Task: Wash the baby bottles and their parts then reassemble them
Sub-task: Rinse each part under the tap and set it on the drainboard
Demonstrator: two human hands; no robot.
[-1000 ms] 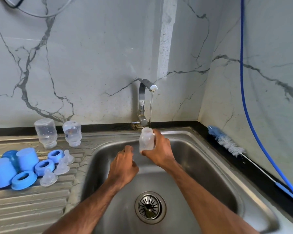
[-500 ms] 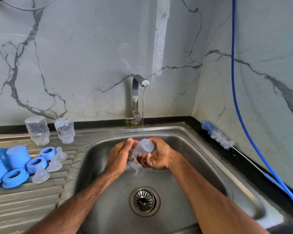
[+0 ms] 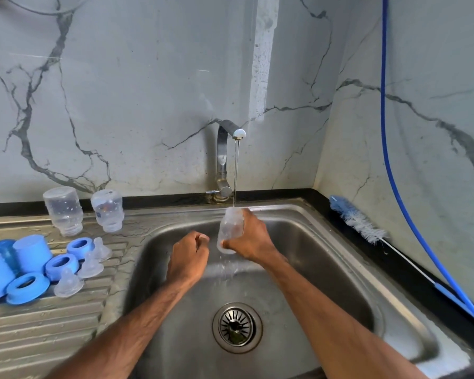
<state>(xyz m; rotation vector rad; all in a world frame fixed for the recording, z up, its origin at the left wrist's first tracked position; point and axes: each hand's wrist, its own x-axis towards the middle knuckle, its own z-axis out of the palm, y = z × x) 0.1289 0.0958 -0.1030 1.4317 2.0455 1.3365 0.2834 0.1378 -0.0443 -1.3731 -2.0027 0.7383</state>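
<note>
Centrally, steel sink [image 3: 326,269] below marble wall [image 3: 148,91]; right hand [image 3: 251,239] round bottle [image 3: 230,228], left hand [image 3: 188,257] clenched.

Right hand [image 3: 253,239]: far middle, back of hand up, your fingers and thumb wrapped round a clear bottle [image 3: 230,227]. Left hand [image 3: 188,255]: just left of it, not touching, fingers curled into a loose fist, nothing visible inside. Both your forearms are bare, reaching from the near edge and converging.
</note>
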